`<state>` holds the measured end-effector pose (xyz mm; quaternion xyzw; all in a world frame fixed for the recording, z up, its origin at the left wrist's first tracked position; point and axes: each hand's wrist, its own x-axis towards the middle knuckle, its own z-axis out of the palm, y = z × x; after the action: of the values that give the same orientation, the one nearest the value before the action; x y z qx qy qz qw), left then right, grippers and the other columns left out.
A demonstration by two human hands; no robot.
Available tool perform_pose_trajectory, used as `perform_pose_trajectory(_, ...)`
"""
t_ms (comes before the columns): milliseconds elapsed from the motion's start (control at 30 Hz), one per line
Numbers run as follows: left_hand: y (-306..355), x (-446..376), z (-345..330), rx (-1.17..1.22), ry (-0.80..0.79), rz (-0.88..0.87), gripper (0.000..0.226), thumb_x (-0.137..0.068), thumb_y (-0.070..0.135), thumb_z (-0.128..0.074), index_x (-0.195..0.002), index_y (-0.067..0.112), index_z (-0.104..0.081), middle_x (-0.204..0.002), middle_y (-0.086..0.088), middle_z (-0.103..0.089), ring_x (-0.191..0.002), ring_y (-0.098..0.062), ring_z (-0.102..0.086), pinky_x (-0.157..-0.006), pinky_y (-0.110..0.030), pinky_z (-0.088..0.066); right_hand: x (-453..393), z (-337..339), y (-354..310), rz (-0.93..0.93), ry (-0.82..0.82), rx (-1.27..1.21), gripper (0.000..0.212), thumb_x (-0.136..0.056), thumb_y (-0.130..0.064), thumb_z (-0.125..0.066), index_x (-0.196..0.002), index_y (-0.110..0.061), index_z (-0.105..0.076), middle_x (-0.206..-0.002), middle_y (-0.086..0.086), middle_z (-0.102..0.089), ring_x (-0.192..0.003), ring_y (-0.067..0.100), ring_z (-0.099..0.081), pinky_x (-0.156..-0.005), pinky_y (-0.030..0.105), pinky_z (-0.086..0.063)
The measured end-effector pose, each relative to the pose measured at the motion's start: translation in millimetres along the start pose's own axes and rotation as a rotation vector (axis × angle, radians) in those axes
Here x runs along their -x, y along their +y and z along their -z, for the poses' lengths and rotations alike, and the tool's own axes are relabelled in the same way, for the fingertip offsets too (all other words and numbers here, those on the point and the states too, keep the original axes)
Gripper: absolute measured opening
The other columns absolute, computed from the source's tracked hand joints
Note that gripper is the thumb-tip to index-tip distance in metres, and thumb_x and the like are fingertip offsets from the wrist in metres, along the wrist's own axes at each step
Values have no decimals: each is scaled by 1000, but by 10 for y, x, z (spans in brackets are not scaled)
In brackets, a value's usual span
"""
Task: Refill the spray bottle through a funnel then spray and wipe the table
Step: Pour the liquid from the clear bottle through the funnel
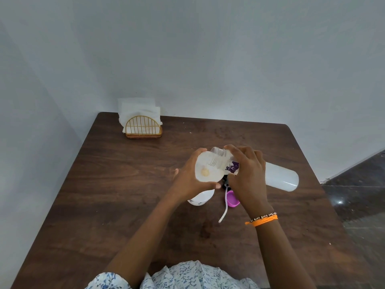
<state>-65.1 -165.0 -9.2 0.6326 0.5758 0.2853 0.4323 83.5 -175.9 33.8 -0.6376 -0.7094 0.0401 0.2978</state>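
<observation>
A white funnel [208, 171] sits in the mouth of a white spray bottle [201, 198] standing at the table's middle. My left hand [187, 180] grips the funnel's rim from the left. My right hand [248, 174] holds a long translucent refill bottle [281, 178], tipped almost flat, with its open threaded mouth [217, 156] over the funnel. The bottle carries a purple label [232, 167]. The spray head lies just right of the spray bottle: a purple cap [232, 198], a white dip tube [224, 207] and a dark nozzle part [226, 182].
A gold wire napkin holder [143, 127] with white napkins [138, 109] stands at the far left corner of the dark wooden table [125, 195]. White walls close the far and left sides. Dark floor [358, 184] lies beyond the right edge.
</observation>
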Motion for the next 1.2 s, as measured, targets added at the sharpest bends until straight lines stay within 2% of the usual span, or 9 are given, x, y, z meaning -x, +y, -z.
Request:
perform_pose_trajectory(133,22,4,7,-8,-7,-5,86,-52,56,-73,-116,59,-16,-114,39,-28,-117,-2,-37,-108,-54,-28,-10,43,1,-30,-6,-65,61,-63,7,-70,-118,-17,-60,-108,6,-61,-98,18,-41,-85,34,-37)
perform_pose_trajectory(300,43,10,13,-3,5,0,87,-48,61,-73,-115,60,-17,-120,30,-33,-124,-11,-40,-107,-55,-29,-34,84,-13,-52,-36,-126,58,-66,-4,-76,-120,-18,-59,-110,6,-60,-98,11,-34,-84,30,-38)
perform_pose_trajectory(467,8,-4,2,-8,22,6,88,-42,64,-73,-109,67,-16,-114,36,-34,-121,-10,-42,-105,-54,-33,-96,139,-12,-36,-17,-178,60,-66,-9,-77,-121,-20,-56,-107,1,-60,-95,13,-44,-71,6,-28)
perform_pose_trajectory(600,23,-2,-22,7,73,-36,95,-50,46,-85,-124,49,-26,-124,24,-36,-120,-9,-40,-101,-45,-41,-205,185,-43,-24,36,-285,60,-67,-9,-76,-122,-18,-54,-110,2,-61,-97,14,-53,-82,22,-45)
perform_pose_trajectory(733,29,-2,20,-2,32,-29,102,-54,43,-86,-135,41,-24,-142,9,-30,-127,-13,-34,-100,-34,-37,-342,296,-121,-38,92,-491,60,-68,-16,-80,-121,-18,-53,-111,-5,-61,-98,1,-54,-80,3,-40)
perform_pose_trajectory(867,89,8,118,-46,-18,14,115,-48,61,-78,-141,43,-13,-148,3,-19,-134,-18,-27,-109,-50,-30,-502,403,-239,-63,140,-604,62,-72,-23,-77,-126,-16,-46,-115,-10,-57,-101,-4,-52,-81,0,-39)
perform_pose_trajectory(967,155,-18,183,-56,35,-8,116,-48,66,-75,-141,48,-6,-151,8,-14,-137,-18,-24,-111,-54,-26,-650,473,-319,-46,199,-672,67,-74,-28,-73,-130,-12,-40,-121,-2,-57,-104,5,-55,-85,12,-45)
perform_pose_trajectory(1100,422,-125,348,5,166,-177,104,-65,41,-80,-142,42,-12,-149,7,-23,-135,-9,-27,-109,-36,-30,-883,592,-484,-26,254,-789,69,-76,-18,-74,-131,-11,-32,-120,0,-55,-101,5,-57,-84,15,-48)
perform_pose_trajectory(1200,723,-232,474,53,234,-289,92,-71,38,-76,-140,44,-15,-148,14,-28,-131,4,-28,-103,-17,-27,-1042,648,-614,14,258,-809,65,-77,-22,-72,-129,-13,-34,-116,-4,-57,-99,1,-59,-82,15,-48)
